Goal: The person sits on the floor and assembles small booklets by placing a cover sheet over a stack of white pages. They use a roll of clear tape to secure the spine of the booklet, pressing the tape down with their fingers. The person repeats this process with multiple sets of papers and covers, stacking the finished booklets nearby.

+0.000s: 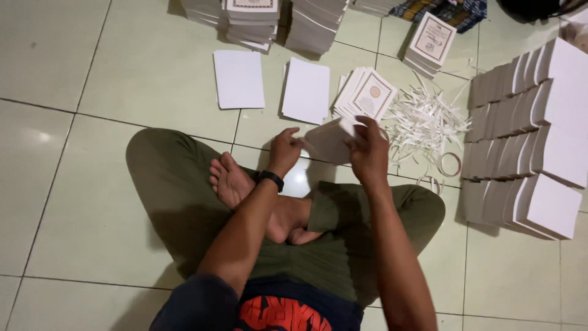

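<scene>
- Person seated cross-legged on pale tiled floor (92, 202)
- Left hand (285, 150) and right hand (367, 150) both clamped on a small white booklet (327, 142), held above the lap; black wristband on left wrist
- Beyond: two white sheets (239, 78), a fanned pile of bordered cards (366, 93), a heap of white paper strips (422, 122)
- Right side: rows of white booklets (527, 135) in overlapping ranks
- Far edge: taller booklet stacks (251, 18)

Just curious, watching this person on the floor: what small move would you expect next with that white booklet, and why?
Probably peeling the strip fully off: the right hand pinches a small white piece at the white booklet, which the left hand steadies, and a pile of paper strips lies beside.
</scene>
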